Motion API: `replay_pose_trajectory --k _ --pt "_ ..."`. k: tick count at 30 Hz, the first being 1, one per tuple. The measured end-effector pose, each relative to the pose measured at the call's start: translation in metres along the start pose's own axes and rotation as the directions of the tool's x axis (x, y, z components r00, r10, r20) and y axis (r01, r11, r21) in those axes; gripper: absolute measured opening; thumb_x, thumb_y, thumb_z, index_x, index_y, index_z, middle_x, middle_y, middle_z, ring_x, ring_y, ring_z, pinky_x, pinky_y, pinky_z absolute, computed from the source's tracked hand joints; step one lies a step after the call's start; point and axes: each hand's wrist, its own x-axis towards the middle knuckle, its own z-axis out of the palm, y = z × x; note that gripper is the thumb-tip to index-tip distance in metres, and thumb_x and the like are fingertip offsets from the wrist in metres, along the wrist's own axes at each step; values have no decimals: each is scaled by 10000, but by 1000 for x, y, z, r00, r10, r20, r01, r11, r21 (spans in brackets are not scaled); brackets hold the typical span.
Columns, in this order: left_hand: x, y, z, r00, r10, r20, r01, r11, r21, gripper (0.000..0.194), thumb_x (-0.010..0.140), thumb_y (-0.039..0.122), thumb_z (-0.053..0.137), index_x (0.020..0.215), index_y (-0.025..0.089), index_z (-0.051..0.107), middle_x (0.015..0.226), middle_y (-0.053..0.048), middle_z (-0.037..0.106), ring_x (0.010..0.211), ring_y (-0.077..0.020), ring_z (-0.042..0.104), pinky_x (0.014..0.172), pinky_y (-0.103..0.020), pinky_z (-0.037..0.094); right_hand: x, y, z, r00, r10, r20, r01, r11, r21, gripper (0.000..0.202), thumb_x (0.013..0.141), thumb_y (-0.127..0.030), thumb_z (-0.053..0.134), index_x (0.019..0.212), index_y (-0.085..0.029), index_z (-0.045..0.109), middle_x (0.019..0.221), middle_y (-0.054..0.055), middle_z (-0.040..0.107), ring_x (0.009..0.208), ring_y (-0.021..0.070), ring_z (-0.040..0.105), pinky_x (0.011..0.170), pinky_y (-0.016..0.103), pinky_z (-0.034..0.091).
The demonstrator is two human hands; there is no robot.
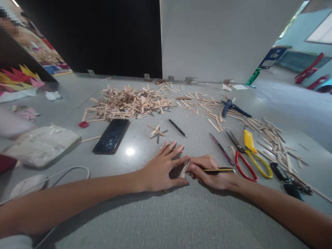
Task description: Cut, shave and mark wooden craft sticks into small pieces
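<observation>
My left hand (163, 167) lies with its fingers spread on the grey table, thumb and forefinger pressing around a short wooden stick (184, 170). My right hand (207, 171) is closed round a yellow and black pencil (219, 170), whose tip meets the stick near my left thumb. Part of the stick is covered by my fingers. Just beyond my hands, a few sticks lie crossed in a small star shape (156, 130). A black pen (177, 128) rests close to them.
A heap of wooden sticks (129, 102) spreads at the back, before an upright panel (225, 41). Scissors (246, 155), a dark red pen (221, 149) and blue cutters (234, 108) lie right. A phone (111, 136), a plastic bag (43, 145) and a white mouse (29, 186) are left.
</observation>
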Motion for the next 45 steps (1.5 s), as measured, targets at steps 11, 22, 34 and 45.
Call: replay_pose_trajectory --k 11,22,34,45 --pt "-1 -4 4 1000 6 -13 -6 1000 13 876 960 824 612 1682 360 440 1816 -99 257 1691 -443 129 1338 -726 154 0 1 -1 1000 -8 -6 8 1000 -12 404 1145 -331 421 783 -213 556 666 -50 544 552 100 481 562 241 380" --pt "-1 -2 2 1000 2 -11 -2 1000 -2 882 946 826 632 1666 340 477 1810 -112 271 1689 -454 133 1337 -731 148 0 2 0 1000 -3 2 3 1000 -12 479 1173 -411 354 768 -225 530 662 -44 528 552 114 466 581 260 384" --pt "-1 0 0 1000 -15 4 15 1000 14 880 944 790 675 1661 317 486 1808 -132 264 1685 -455 145 1336 -729 159 -1 3 0 1000 8 14 -8 1000 21 465 1173 -432 380 812 -213 575 695 -36 576 564 109 493 603 257 391" --pt "-1 -2 3 999 9 -35 -10 1000 -22 870 931 804 678 1644 334 512 1804 -113 275 1683 -456 158 1333 -742 166 0 0 0 999 43 30 -43 999 22 434 1149 -394 415 789 -217 582 687 -22 600 557 117 512 580 249 404"
